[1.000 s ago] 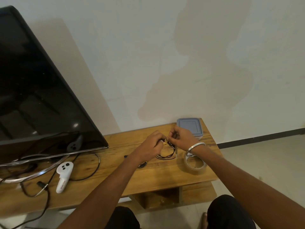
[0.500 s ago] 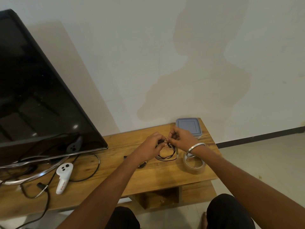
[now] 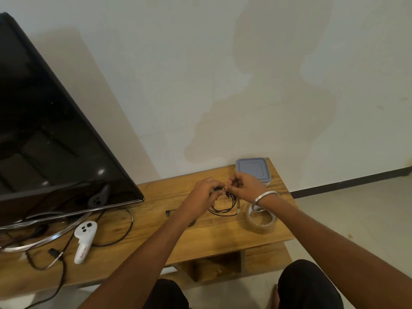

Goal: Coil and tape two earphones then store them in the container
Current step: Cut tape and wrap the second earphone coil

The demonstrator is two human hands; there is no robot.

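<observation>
Holding a black earphone (image 3: 223, 205) over the wooden table (image 3: 156, 237) with both hands here; the left hand (image 3: 201, 198) has its fingers curled in and pinches the top of the coiled cable, and the right hand (image 3: 246, 186) pinches the same bundle right next to it, fingertips of both hands nearly touching; the rest of the cable hangs down from the pinch in a few loose loops, with the lowest strands at or just above the tabletop, can't tell if they actually touch; a clear roll of tape (image 3: 261, 220) sits flat on the table just under the right wrist, which has a silver bangle (image 3: 265, 195) on it; the container (image 3: 253, 171) with its grey-blue lid on is at the far right corner of the table, right behind the right hand; something small and dark, maybe the second earphone (image 3: 168, 212), lies on the table partly hidden by the left forearm, too little showing to be sure; off to the left there's a big black TV (image 3: 49, 139), a white controller (image 3: 84, 239) and a mess of dark cables (image 3: 116, 236) near it.
</observation>
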